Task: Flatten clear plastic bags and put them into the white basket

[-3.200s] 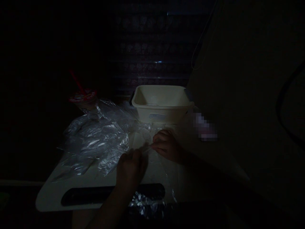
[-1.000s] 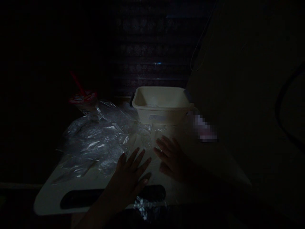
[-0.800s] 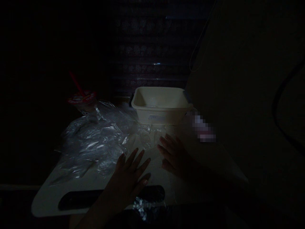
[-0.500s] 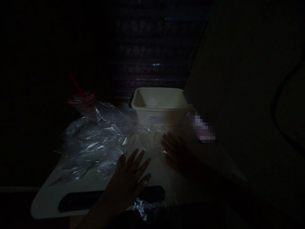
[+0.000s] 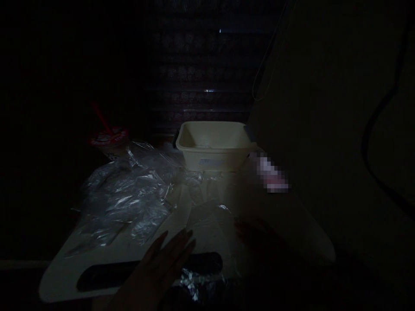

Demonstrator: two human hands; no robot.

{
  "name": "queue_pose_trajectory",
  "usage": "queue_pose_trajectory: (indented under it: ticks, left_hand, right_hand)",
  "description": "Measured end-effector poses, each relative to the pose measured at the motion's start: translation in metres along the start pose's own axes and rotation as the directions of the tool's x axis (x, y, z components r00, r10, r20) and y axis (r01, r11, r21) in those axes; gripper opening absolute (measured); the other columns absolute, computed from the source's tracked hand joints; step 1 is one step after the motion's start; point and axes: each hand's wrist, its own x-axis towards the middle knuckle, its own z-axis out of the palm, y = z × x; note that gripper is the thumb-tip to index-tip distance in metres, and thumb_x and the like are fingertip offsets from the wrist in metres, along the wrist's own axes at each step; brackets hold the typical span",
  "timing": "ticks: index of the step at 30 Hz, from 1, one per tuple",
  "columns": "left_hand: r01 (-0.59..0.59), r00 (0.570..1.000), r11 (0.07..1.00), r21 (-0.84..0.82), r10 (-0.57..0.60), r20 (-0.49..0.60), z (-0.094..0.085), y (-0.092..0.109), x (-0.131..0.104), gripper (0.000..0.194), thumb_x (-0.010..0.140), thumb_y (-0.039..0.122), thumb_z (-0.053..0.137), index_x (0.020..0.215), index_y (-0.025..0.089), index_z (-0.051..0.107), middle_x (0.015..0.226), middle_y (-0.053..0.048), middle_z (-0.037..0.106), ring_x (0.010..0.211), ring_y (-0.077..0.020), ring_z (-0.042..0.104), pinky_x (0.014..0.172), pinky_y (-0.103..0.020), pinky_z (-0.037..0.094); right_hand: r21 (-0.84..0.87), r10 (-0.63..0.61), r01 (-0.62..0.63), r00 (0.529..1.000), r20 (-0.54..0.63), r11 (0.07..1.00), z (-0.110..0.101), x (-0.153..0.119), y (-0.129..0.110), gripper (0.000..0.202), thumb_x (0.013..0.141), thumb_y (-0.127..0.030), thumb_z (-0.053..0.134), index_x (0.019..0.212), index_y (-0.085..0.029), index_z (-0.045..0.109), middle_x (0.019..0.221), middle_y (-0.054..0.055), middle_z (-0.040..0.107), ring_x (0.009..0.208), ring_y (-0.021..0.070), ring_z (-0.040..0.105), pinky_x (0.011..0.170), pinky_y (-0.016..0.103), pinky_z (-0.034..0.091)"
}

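Note:
The scene is very dark. My left hand (image 5: 162,263) is over the near edge of a white table (image 5: 65,276), by its dark handle slot (image 5: 106,274), fingers stretched out and holding nothing. My right hand (image 5: 256,233) is a dim shape over the table's right half; its fingers are hardly visible. Beyond the hands, clear plastic film (image 5: 207,211) lies on the tabletop. Farther back stands a cream plastic basin (image 5: 214,157) with a label on its front. A heap of crumpled clear plastic bags (image 5: 129,198) covers the left side, nearest my left hand.
A cup with a red lid (image 5: 110,136) and red straw stands at the back left. A blurred pinkish object (image 5: 274,177) lies right of the basin. Shiny plastic (image 5: 194,285) hangs at the front edge. A dark cable (image 5: 366,142) curves at the far right.
Both hands have drawn back toward me, away from the basin. My left hand's fingers are closer together than before. My right hand has sunk into deeper shadow.

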Motion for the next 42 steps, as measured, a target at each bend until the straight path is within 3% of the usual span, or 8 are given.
queue_pose_trajectory:
  ticks: [3,7,13,18,23,26,34,42]
  left_hand:
    - [0.014,1.0,0.995,0.1,-0.012,-0.016,0.009,0.006,0.003,0.059,0.068,0.011,0.039,0.125,0.018,0.024,0.129,-0.004,0.031,0.117,-0.0209,0.027,0.094,-0.042,0.024]
    - [-0.103,0.986,0.982,0.156,0.121,-0.113,0.014,0.008,0.012,0.044,0.075,0.013,0.038,0.118,0.018,0.037,0.126,-0.002,0.036,0.118,-0.0196,0.026,0.094,-0.041,0.027]
    - [-0.132,0.95,0.991,0.037,0.137,-0.281,0.014,0.013,0.016,0.03,0.079,0.011,0.036,0.106,0.016,0.049,0.117,-0.001,0.048,0.117,-0.0151,0.028,0.095,-0.035,0.029]
    - [-0.164,0.945,0.982,-0.096,0.128,-0.302,0.014,0.016,0.014,0.028,0.08,0.017,0.038,0.106,0.02,0.048,0.108,0.0,0.055,0.111,-0.013,0.038,0.093,-0.03,0.032]
    - [0.074,0.948,0.981,-0.182,-0.125,-0.291,0.014,0.017,0.019,0.041,0.081,0.021,0.034,0.121,0.016,0.032,0.123,-0.008,0.04,0.114,-0.0192,0.034,0.089,-0.036,0.037]
    - [0.175,0.926,0.958,-0.228,-0.239,-0.293,0.018,0.014,0.022,0.043,0.08,0.02,0.036,0.122,0.019,0.03,0.122,-0.006,0.042,0.111,-0.0192,0.038,0.087,-0.036,0.039]
    - [0.044,0.935,0.912,-0.407,-0.182,-0.306,0.02,0.007,0.023,0.036,0.08,0.017,0.036,0.114,0.028,0.042,0.112,-0.001,0.052,0.102,-0.0147,0.048,0.083,-0.029,0.043]
    - [-0.047,0.931,0.891,-0.451,-0.125,-0.344,0.022,0.003,0.026,0.031,0.082,0.024,0.034,0.111,0.025,0.045,0.111,-0.004,0.053,0.105,-0.0157,0.045,0.083,-0.031,0.042]
  right_hand:
    - [0.044,0.017,-0.017,1.0,0.006,0.999,0.011,-0.003,-0.006,0.052,0.08,-0.037,0.035,0.127,-0.022,0.019,0.127,0.005,0.034,0.113,0.0189,0.034,0.09,0.035,0.031]
    - [0.202,0.072,-0.07,0.997,-0.003,0.977,0.01,0.0,-0.014,0.046,0.08,-0.034,0.037,0.124,-0.023,0.029,0.125,0.004,0.038,0.113,0.0183,0.035,0.089,0.032,0.034]
    - [0.301,0.108,-0.091,0.993,-0.04,0.949,0.0,-0.001,-0.019,0.029,0.08,-0.033,0.04,0.108,-0.026,0.046,0.111,0.003,0.05,0.101,0.0161,0.045,0.082,0.032,0.039]
    - [0.367,0.158,-0.123,0.985,-0.068,0.922,-0.018,0.0,-0.027,0.025,0.081,-0.029,0.039,0.103,-0.019,0.047,0.108,0.006,0.047,0.089,0.015,0.049,0.075,0.036,0.042]
    - [0.423,0.193,-0.137,0.977,-0.094,0.896,-0.028,0.006,-0.028,0.025,0.081,-0.03,0.039,0.102,-0.02,0.048,0.107,0.006,0.047,0.088,0.0148,0.049,0.074,0.035,0.042]
    - [0.452,0.207,-0.139,0.973,-0.105,0.881,-0.029,0.007,-0.027,0.024,0.081,-0.029,0.039,0.102,-0.021,0.048,0.108,0.006,0.047,0.09,0.0146,0.049,0.076,0.034,0.042]
    - [0.495,0.25,-0.157,0.96,-0.126,0.854,-0.034,0.006,-0.028,0.024,0.081,-0.029,0.039,0.102,-0.019,0.048,0.106,0.006,0.048,0.087,0.0144,0.049,0.074,0.034,0.043]
    - [0.528,0.299,-0.197,0.947,-0.115,0.826,-0.035,0.01,-0.029,0.024,0.081,-0.029,0.04,0.102,-0.018,0.048,0.105,0.006,0.048,0.087,0.0143,0.05,0.073,0.034,0.043]
